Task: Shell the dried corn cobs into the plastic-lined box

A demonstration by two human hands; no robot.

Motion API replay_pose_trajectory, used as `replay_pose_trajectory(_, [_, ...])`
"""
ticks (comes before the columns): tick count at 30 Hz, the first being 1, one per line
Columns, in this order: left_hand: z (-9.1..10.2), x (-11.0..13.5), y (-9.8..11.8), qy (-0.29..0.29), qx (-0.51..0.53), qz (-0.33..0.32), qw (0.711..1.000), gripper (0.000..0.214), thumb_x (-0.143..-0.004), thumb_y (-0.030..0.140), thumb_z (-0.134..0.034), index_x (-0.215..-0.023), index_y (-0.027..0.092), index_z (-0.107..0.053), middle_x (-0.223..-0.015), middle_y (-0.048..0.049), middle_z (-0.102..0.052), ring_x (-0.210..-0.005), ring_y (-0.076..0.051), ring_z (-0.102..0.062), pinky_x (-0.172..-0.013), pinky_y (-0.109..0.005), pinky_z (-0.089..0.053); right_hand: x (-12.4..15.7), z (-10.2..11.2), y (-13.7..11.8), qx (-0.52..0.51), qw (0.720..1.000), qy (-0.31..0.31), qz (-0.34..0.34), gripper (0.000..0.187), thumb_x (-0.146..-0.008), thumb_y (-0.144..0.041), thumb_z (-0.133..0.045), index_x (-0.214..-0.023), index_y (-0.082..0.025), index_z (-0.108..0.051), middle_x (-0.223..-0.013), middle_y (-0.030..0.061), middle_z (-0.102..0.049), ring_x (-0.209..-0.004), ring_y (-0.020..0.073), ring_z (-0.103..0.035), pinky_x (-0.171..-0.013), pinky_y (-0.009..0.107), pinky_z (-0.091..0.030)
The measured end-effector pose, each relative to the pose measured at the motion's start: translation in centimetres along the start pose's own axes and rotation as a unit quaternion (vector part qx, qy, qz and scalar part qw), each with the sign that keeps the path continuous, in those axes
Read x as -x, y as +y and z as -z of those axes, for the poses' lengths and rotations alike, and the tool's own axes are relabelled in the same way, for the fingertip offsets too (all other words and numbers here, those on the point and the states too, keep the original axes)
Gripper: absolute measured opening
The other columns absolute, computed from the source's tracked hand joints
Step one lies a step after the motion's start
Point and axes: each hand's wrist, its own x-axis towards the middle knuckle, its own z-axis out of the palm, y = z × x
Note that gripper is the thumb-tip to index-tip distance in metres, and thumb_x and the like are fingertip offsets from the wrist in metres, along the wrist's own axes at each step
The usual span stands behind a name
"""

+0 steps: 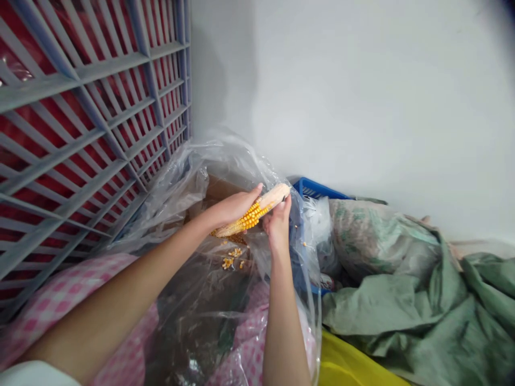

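Observation:
A partly shelled corn cob [254, 214] is held slantwise between my two hands, bare and pale toward its upper right end, with yellow kernels on the rest. My left hand [237, 208] is wrapped over the cob's left side, its thumb pointing up and right. From below, my right hand [279, 219] grips the bare end, thumb near the tip; some of its fingers are hidden. Below the cob, loose kernels [232, 258] lie on a clear plastic bag [201, 289]. More kernels and brown cardboard [221, 187] show inside the bag.
A grey-blue slatted plastic crate [92, 128] with red behind its slats rises at the left. A white wall [362, 107] stands ahead. At the right are a blue basket [322, 188], a stuffed sack [378, 236], green cloth [422, 316] and something yellow [350, 364].

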Motion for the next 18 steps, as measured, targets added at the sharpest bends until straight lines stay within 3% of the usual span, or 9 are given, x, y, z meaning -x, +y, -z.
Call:
replay_pose_trajectory(3, [0.1,-0.1,-0.1,0.007,-0.02,-0.035,0.999,0.071,-0.075,0.068,-0.017,-0.083,0.014,-0.062,-0.079,-0.0089,-0.066,-0.073,-0.02,-0.059,-0.067,-0.029,-0.043,0.1,-0.5,-0.2,-0.018,1.0,-0.007,-0.005,0.09,-0.067,-0.05,-0.056,-0.136,-0.013,-0.013,-0.119,0.0154,-0.05,-0.102,0.0184,-0.054,-0.083,0.032,-0.044])
replay_pose_trajectory(8, [0.1,-0.1,-0.2,0.029,-0.068,-0.065,0.995,0.071,-0.077,0.064,-0.017,-0.107,0.014,-0.058,-0.119,-0.0108,-0.055,-0.111,-0.024,-0.047,-0.092,-0.029,-0.032,0.2,-0.7,-0.6,0.036,0.998,0.058,-0.01,0.08,-0.066,-0.049,-0.056,-0.13,-0.012,-0.025,-0.118,0.0153,-0.051,-0.104,0.0196,-0.052,-0.084,0.032,-0.044])
replay_pose_trajectory(18, [-1.1,0.0,-0.7,0.01,-0.073,-0.072,0.995,0.075,-0.078,0.065,-0.014,-0.124,0.015,-0.047,-0.131,-0.0104,-0.043,-0.122,-0.023,-0.037,-0.099,-0.028,-0.025,0.4,-0.2,-0.1,0.099,0.987,0.127,0.025,0.064,-0.072,-0.051,-0.048,-0.122,-0.013,-0.04,-0.114,0.0125,-0.054,-0.102,0.0202,-0.052,-0.086,0.033,-0.041])
